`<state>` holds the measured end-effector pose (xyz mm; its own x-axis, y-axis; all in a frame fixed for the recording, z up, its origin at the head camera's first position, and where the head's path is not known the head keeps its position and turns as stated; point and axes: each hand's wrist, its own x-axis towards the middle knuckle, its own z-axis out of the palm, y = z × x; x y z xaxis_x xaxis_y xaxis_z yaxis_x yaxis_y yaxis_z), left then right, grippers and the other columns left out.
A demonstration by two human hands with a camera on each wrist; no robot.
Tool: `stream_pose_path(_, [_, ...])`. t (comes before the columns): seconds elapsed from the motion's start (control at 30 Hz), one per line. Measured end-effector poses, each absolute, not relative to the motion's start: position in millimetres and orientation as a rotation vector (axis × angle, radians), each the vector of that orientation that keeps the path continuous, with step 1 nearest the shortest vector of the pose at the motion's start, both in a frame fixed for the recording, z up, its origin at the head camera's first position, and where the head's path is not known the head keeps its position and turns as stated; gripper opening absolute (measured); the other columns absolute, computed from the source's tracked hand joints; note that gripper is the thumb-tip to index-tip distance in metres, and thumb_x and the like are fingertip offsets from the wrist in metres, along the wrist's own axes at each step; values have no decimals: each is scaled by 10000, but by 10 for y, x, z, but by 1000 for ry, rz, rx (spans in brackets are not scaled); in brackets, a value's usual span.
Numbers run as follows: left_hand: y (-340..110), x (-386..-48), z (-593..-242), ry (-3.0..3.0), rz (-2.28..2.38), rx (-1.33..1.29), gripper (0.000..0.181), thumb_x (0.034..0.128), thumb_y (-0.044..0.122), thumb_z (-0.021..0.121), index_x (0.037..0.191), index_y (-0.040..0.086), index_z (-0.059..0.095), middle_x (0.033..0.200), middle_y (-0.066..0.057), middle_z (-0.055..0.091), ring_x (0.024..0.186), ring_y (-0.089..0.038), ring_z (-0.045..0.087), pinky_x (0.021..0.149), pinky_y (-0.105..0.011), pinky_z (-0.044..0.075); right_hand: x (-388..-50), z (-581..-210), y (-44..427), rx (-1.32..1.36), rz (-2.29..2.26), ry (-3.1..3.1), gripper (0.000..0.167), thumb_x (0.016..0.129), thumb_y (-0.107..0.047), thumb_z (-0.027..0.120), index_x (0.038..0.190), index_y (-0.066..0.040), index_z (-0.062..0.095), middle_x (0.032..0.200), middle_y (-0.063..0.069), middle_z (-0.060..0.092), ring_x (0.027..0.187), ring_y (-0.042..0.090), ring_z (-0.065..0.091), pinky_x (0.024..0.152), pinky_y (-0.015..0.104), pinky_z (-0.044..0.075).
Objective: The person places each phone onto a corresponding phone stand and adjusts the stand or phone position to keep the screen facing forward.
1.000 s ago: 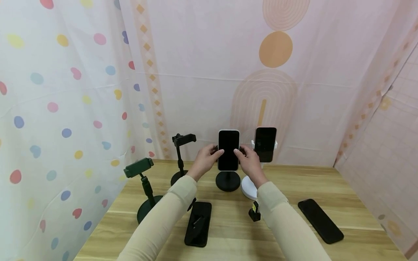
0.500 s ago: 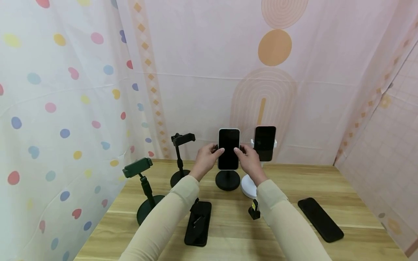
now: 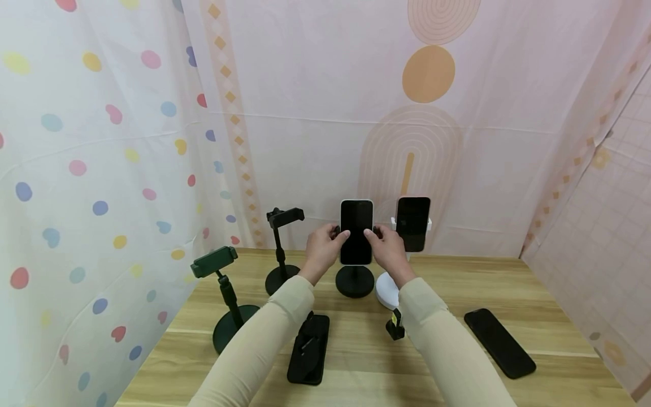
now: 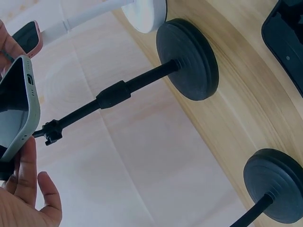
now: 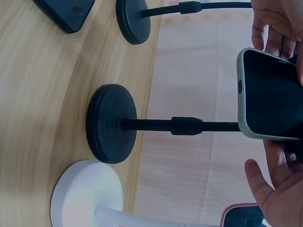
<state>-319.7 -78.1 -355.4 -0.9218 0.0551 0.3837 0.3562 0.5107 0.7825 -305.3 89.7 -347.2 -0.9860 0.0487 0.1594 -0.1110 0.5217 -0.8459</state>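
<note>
A light-framed smartphone (image 3: pixel 356 232) stands upright at the head of the middle black phone stand (image 3: pixel 354 281). My left hand (image 3: pixel 322 249) grips its left edge, thumb on the front and fingers behind. On the opposite edge, my right hand (image 3: pixel 390 253) holds it the same way. Below the phone, the stand's black pole (image 5: pixel 187 126) and round base show in the right wrist view. The clamp behind the phone is mostly hidden by the phone and fingers. In the left wrist view the left hand (image 4: pixel 28 201) is below the phone (image 4: pixel 31 101).
Another phone (image 3: pixel 412 224) sits in a white stand (image 3: pixel 387 291) to the right. Left are a black stand (image 3: pixel 286 216) and a green stand (image 3: pixel 215 262). Two dark phones lie on the wooden table (image 3: pixel 366 367), one near the front (image 3: pixel 308 356), one at right (image 3: pixel 499 343). Patterned curtains hang behind.
My left forearm has shifted slightly to the right. Both hands stay on the phone, and the whole view has drifted a little; the phone keeps its place at the stand.
</note>
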Motion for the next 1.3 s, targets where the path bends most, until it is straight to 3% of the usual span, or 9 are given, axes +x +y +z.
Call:
stream_pose_path(0.73, [-822, -3185, -3616, -2457, -1466, -353, 358, 987, 297, 635, 1253, 59, 655, 1135, -104, 690, 1031, -254, 645, 878, -430, 523, -3019, -3519, 906, 110, 1530, -2537, 460, 1047, -333, 519, 1413, -56, 521, 1317, 190, 575, 1177, 338, 551, 968, 500, 453])
stream_pose_path(1.03, [-819, -3159, -3638, -2429, -1506, -372, 336, 990, 285, 619, 1247, 72, 654, 1065, -79, 692, 974, -233, 641, 847, -423, 524, -2996, -3524, 898, 89, 1524, -2523, 464, 1037, -326, 541, 1414, -55, 527, 1320, 192, 577, 1202, 344, 553, 977, 496, 455])
stream_pose_path(1.3, [-829, -3153, -3652, -2430, -1552, -379, 378, 984, 289, 631, 1291, 67, 625, 1105, -95, 685, 982, -236, 639, 846, -419, 526, -2982, -3534, 900, 98, 1513, -2524, 472, 1040, -327, 535, 1428, -58, 516, 1352, 191, 567, 1238, 349, 543, 996, 498, 450])
